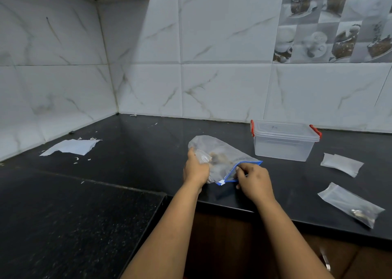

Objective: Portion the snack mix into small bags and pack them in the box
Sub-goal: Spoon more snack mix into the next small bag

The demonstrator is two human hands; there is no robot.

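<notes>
**Both hands on the big snack bag, mouth toward the right hand**

The large zip bag [220, 160] lies on the dark worktop [148, 143] at centre frame, long axis running upper left to lower right. The left hand [196, 169] has its grip closed on the bag's side; the right hand [255, 180] pinches the blue zip edge [231, 173], nearest it. The lidded box [284, 141] stands upper right, and small bags [341, 164] lie right.

Dim, cool light from upper right; soft sheen on the dark counter [148, 151], wide-angle bending at edges.
</notes>
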